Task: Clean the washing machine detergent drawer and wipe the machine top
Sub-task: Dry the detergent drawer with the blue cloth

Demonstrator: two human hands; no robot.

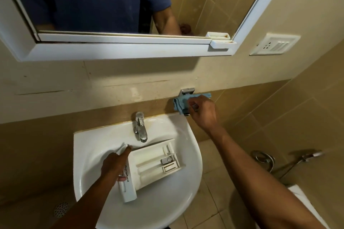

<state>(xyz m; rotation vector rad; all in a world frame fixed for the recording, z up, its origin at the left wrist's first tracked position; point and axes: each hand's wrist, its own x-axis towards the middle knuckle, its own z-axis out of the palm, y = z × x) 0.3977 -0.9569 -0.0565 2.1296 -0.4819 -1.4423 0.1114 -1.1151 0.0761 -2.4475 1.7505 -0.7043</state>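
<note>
The white plastic detergent drawer (pixel 156 161) lies in the white ceramic basin (pixel 81 154). Its long axis runs from the front-left rim toward the rear right, and its far end sits below the chrome tap (pixel 139 126). The left hand (pixel 113 165) curls round its front panel. Just past the basin's rear right corner, a light-blue cloth (pixel 181 103) hangs on a metal wall bracket (pixel 186 91). The right hand (pixel 202 111), much the nearer, has its fingers bunched against the cloth and appears to pinch it.
</note>
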